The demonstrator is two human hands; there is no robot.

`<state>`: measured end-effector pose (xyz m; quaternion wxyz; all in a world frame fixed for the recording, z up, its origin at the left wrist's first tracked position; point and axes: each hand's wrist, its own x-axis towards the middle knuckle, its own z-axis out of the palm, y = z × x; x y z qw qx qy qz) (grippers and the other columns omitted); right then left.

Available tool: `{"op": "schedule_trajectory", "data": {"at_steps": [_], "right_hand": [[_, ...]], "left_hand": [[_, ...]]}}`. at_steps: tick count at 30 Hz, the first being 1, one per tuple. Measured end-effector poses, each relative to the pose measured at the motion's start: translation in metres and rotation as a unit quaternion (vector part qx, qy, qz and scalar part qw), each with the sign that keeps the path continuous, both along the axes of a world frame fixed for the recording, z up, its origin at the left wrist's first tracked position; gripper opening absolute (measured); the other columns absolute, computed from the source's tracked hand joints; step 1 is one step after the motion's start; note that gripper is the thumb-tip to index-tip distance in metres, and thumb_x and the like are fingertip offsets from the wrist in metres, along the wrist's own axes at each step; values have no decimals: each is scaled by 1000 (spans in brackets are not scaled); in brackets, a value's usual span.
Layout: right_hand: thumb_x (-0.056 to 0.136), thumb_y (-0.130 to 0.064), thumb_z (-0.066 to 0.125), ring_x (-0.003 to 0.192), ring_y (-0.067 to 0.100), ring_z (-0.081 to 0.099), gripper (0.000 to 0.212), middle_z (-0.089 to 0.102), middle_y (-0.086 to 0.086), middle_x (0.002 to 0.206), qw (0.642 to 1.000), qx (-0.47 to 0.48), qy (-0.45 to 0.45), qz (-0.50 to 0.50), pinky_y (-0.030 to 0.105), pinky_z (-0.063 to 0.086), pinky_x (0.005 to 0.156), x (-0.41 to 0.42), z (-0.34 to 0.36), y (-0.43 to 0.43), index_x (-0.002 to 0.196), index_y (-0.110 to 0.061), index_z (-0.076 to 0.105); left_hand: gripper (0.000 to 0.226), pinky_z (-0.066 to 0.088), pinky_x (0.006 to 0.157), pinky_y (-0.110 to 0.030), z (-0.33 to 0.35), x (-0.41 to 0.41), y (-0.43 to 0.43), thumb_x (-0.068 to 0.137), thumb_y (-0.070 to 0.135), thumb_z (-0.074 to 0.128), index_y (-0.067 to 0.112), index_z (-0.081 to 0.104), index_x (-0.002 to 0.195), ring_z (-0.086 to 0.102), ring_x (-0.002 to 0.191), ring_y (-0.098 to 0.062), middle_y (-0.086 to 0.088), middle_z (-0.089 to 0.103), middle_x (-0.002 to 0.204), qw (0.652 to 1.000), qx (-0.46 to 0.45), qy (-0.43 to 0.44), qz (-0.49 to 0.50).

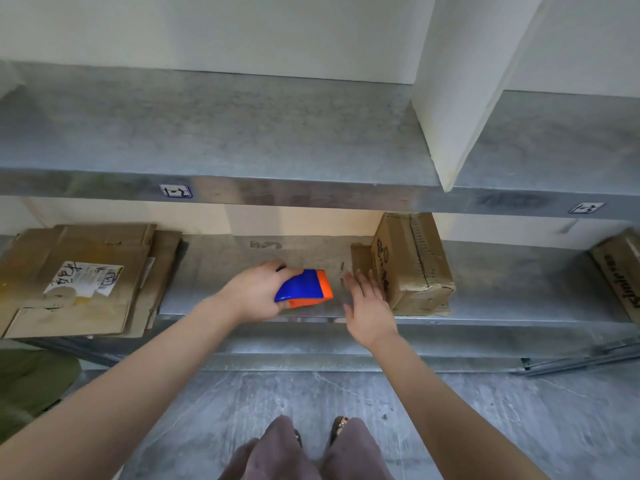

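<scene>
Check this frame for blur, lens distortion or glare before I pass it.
Head view: wide-angle lens bows the upper shelf edge; left hand and its blue-and-orange tool are sharp, right hand slightly soft at the fingertips; light is even, dimmer on the lower shelf, no harsh glare.

Two galvanised metal shelves, an upper shelf [242, 133] and a lower shelf [502, 289], run along a plain white wall [242, 29]. A white pillar [460, 81] meets the upper one at right. A small blue-rimmed label [175, 190] (handwritten) marks its front edge. The floor [242, 403] is grey veined stone; the light is soft.
</scene>
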<state>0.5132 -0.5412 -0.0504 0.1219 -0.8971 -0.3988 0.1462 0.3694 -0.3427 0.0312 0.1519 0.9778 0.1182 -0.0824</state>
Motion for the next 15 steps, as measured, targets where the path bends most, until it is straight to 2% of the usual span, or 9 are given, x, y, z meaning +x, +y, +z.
{"op": "schedule_trajectory", "data": {"at_steps": [3,7,10,15], "right_hand": [[103,-20,35,151,22,2,56,16,4,162,999,27,19,1,37,15,121,1,5,3,155,-20,15],[104,-22,36,148,25,17,48,32,10,156,991,103,77,-29,34,19,118,3,17,13,151,-13,30],[103,-19,38,137,28,38,44,43,13,146,977,163,120,-61,29,29,109,4,31,16,146,-11,37],[100,-13,43,117,28,57,31,62,12,127,953,233,159,-113,27,40,90,9,65,1,128,-7,54]], "left_hand": [[65,41,99,-32,16,-13,18,84,29,69,27,41,143,48,118,-24,-3,49,132,999,-18,-37,-7],[63,38,98,-27,34,-17,19,83,21,70,29,45,139,48,115,-21,0,51,128,995,-26,-86,-51],[65,40,95,-31,47,-14,13,80,9,64,31,45,138,46,110,-22,2,52,125,990,-23,-113,-87],[69,37,95,-30,68,0,-5,75,0,59,28,47,137,44,109,-22,0,53,122,980,-12,-153,-124]]}}
